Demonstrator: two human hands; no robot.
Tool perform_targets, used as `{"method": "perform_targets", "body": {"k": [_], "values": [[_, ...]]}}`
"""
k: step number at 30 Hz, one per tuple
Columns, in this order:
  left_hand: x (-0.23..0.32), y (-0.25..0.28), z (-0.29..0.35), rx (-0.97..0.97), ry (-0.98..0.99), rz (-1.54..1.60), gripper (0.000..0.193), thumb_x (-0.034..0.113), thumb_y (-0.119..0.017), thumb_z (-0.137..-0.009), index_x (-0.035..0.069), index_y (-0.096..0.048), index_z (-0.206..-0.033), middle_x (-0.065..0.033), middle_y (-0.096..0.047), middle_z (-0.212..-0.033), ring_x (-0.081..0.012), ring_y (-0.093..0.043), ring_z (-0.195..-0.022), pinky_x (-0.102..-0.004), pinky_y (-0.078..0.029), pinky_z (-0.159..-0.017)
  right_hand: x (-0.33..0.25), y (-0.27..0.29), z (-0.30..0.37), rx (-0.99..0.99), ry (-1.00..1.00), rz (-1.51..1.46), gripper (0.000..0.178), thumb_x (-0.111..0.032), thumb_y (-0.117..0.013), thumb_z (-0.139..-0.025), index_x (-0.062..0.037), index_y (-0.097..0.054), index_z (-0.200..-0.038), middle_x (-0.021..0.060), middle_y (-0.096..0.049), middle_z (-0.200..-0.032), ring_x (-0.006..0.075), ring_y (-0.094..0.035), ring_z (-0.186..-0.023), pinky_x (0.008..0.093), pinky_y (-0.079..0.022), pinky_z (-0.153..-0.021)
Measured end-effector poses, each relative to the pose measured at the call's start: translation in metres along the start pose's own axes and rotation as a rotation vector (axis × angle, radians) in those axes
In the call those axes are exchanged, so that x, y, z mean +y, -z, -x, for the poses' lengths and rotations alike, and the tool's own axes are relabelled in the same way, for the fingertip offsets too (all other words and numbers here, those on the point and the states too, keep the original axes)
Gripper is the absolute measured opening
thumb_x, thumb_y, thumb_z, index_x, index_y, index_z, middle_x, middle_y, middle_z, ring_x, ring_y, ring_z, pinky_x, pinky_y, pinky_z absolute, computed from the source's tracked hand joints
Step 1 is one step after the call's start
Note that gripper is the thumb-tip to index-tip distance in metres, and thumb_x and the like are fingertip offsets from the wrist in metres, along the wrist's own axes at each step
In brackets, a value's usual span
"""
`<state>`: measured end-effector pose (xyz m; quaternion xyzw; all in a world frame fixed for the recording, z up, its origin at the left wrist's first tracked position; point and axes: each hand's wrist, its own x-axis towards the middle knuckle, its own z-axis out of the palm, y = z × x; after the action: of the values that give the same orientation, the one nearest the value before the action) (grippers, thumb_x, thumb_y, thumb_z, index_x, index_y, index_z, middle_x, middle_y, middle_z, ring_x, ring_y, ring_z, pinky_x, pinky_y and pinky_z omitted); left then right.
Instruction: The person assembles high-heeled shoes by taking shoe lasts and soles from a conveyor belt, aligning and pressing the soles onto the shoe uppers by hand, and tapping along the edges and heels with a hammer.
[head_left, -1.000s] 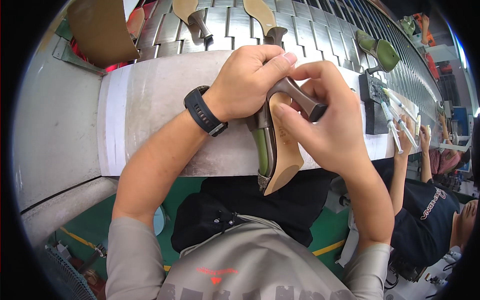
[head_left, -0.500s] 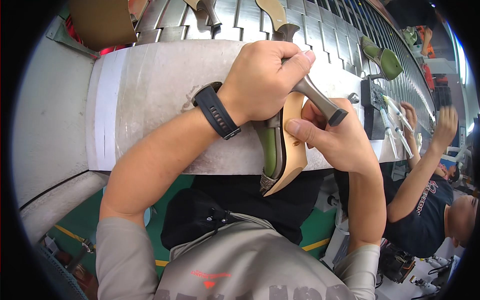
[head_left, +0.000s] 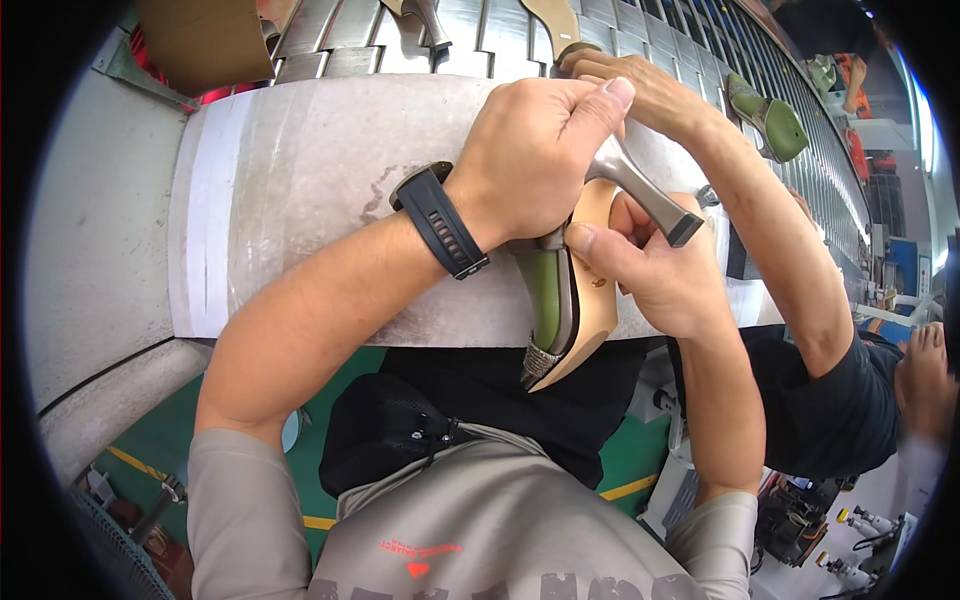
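Note:
A high-heeled shoe lies on its side between my hands, its toe hanging past the worktable's near edge. It has a green upper (head_left: pixel 544 292), a tan sole (head_left: pixel 592 305), a grey-brown heel (head_left: pixel 655 200) and a sparkly band by the toe. My left hand (head_left: pixel 530 160), with a black watch above it, is closed around the shoe's back part, which it mostly hides. My right hand (head_left: pixel 668 268) grips the sole's side, thumb pressed at the seam between sole and upper, fingers partly hidden behind the heel.
Beyond the pale worktable (head_left: pixel 320 200) runs a metal-plate conveyor (head_left: pixel 500 40) carrying a tan-soled shoe (head_left: pixel 552 22), another heeled shoe (head_left: pixel 425 20) and a green shoe (head_left: pixel 768 118). A co-worker's arm (head_left: pixel 780 230) reaches across from the right, its hand at the tan-soled shoe. A brown panel (head_left: pixel 205 45) stands far left.
The co-worker's arm has come in from the right to the shoe on the conveyor, covering the syringes on the table. My right thumb has shifted slightly up along the seam; my left hand keeps its hold.

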<state>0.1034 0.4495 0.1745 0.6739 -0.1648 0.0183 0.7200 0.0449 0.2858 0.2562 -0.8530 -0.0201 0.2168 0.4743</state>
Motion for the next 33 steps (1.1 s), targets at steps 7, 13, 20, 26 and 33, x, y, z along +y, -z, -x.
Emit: {"method": "perform_targets", "body": {"k": [7,13,20,26,33], "values": [[-0.006,0.001,-0.004,-0.103,0.014,0.011,0.077,0.063,-0.036,-0.114,0.000,-0.076,-0.094,-0.0025,-0.063,-0.074,-0.0105,-0.054,-0.070,-0.0286,-0.045,-0.066,0.014,-0.008,-0.013,0.156,0.070,-0.131,0.031,-0.022,-0.087,-0.091,-0.0012,-0.069,-0.076,0.0005,-0.069,-0.070,0.0043,-0.061,-0.063,0.0236,-0.049,-0.056],[-0.007,0.003,-0.006,-0.140,0.010,-0.035,0.075,0.063,-0.039,-0.114,0.001,-0.076,-0.095,-0.0045,-0.067,-0.080,-0.0114,-0.058,-0.077,-0.0278,-0.048,-0.073,0.036,-0.015,-0.010,0.221,0.049,-0.226,0.043,-0.026,-0.087,-0.094,0.0048,-0.068,-0.118,0.0105,-0.075,-0.106,0.0119,-0.070,-0.097,0.0270,-0.057,-0.077],[-0.006,0.007,-0.005,-0.153,0.030,-0.076,0.070,0.060,-0.044,-0.114,0.001,-0.076,-0.095,-0.0029,-0.064,-0.077,-0.0103,-0.055,-0.075,-0.0278,-0.046,-0.072,0.040,-0.011,0.038,-0.072,-0.016,-0.466,0.091,-0.027,-0.086,-0.090,0.0071,-0.040,-0.160,0.0192,-0.062,-0.146,0.0209,-0.066,-0.122,0.0386,-0.052,-0.107],[0.001,0.004,-0.005,-0.163,0.082,-0.091,0.068,0.059,-0.045,-0.114,0.001,-0.076,-0.095,-0.0013,-0.062,-0.074,-0.0087,-0.055,-0.075,-0.0259,-0.046,-0.070,0.024,-0.018,0.025,0.012,-0.074,-0.410,0.075,-0.019,-0.085,-0.086,0.0085,-0.053,-0.148,0.0124,-0.071,-0.125,0.0168,-0.068,-0.109,0.0344,-0.055,-0.098],[-0.004,0.020,-0.005,-0.214,0.026,0.015,0.050,0.047,-0.056,-0.114,0.000,-0.072,-0.105,-0.0010,-0.068,-0.093,-0.0076,-0.060,-0.086,-0.0260,-0.051,-0.079,0.012,-0.017,-0.015,0.071,0.022,-0.272,0.043,-0.022,-0.088,-0.086,0.0059,-0.073,-0.115,0.0081,-0.077,-0.093,0.0129,-0.072,-0.086,0.0326,-0.060,-0.079]]}}
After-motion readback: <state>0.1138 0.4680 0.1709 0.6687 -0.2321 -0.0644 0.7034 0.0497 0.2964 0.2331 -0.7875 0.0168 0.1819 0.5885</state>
